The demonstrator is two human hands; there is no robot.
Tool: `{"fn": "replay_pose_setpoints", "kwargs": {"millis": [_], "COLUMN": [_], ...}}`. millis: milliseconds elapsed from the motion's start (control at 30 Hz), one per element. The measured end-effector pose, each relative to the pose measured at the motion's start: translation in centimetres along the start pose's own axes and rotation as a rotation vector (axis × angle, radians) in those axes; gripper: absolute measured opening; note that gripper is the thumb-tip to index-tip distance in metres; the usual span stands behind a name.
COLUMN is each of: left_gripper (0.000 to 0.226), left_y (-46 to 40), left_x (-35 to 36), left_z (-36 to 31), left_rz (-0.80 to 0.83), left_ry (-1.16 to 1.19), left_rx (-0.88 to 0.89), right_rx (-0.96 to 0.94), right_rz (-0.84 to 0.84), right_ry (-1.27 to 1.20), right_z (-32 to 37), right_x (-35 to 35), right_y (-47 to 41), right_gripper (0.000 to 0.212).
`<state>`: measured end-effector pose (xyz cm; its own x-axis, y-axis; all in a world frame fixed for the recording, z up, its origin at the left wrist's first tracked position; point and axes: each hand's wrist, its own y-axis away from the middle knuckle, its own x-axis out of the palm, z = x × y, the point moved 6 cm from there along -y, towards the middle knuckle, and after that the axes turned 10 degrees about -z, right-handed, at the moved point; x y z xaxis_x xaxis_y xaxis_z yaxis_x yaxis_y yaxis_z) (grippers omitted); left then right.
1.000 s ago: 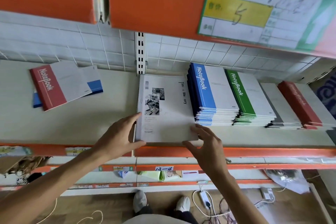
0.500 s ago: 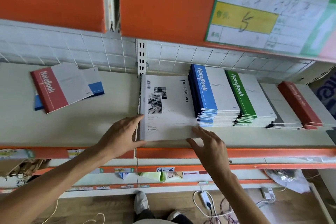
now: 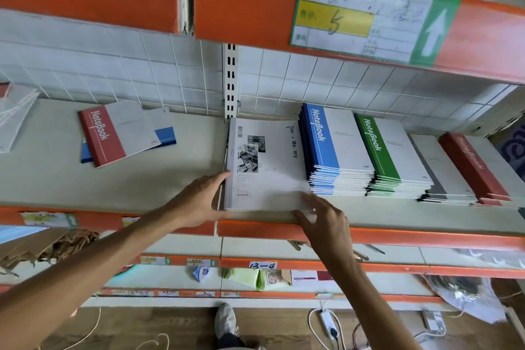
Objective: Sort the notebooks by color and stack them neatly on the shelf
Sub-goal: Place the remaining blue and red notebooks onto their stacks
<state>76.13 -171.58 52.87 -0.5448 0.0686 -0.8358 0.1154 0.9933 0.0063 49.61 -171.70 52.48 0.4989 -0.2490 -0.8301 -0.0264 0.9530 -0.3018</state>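
Note:
A white notebook (image 3: 272, 162) lies at the middle of the shelf (image 3: 142, 185), on top of a low pile. My left hand (image 3: 199, 202) presses straight fingers against its left edge. My right hand (image 3: 326, 221) touches its front right corner with spread fingers. To its right stand a blue stack (image 3: 335, 150), a green stack (image 3: 395, 159), a grey stack (image 3: 446, 176) and a red stack (image 3: 480, 167). At the left, a loose red notebook (image 3: 113, 133) lies askew over a blue one (image 3: 166, 136).
A wire grid (image 3: 113, 74) backs the shelf, with a slotted upright (image 3: 230, 79) at the middle. An orange shelf front with a price label (image 3: 363, 17) hangs overhead. Lower shelves hold small packets (image 3: 255, 277). Cables lie on the floor beside my shoe (image 3: 225, 321).
Both hands have stayed at the white notebook's edges, with the right hand shifting a little along the front corner. The view has drifted slightly to the left.

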Motion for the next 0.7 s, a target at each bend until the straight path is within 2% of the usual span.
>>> {"fn": "replay_pose_setpoints", "kwargs": {"millis": [67,167,267,433,567,700], "left_gripper": [0.097,0.081,0.072,0.068,0.066,0.065], "left_y": [0.4,1.9,5.1,13.2,18.3,19.0], "left_x": [-1.0,-3.5,-7.0,-14.0,-19.0,-22.6], "left_z": [-0.1,0.5,1.3,4.2,7.3,11.5], "left_rz": [0.045,0.009,-0.063,-0.232,-0.315,-0.396], "left_ry": [0.026,-0.057,-0.161,-0.286,-0.271,-0.246], "left_rx": [0.010,0.034,0.029,-0.048,-0.113,-0.123], "right_rx": [-0.002,-0.087,-0.195,-0.328,-0.409,-0.473], "right_rz": [0.040,0.012,0.010,0.151,0.211,0.233], "right_ry": [0.080,0.158,0.095,-0.030,-0.061,-0.107], "right_z": [0.6,2.8,6.4,14.8,22.2,28.3], "right_x": [-0.4,-1.4,-1.5,0.7,2.1,4.0], "right_y": [0.0,0.3,0.2,-0.8,-1.1,-1.8], "right_gripper": [0.044,0.042,0.042,0.043,0.046,0.047]}}
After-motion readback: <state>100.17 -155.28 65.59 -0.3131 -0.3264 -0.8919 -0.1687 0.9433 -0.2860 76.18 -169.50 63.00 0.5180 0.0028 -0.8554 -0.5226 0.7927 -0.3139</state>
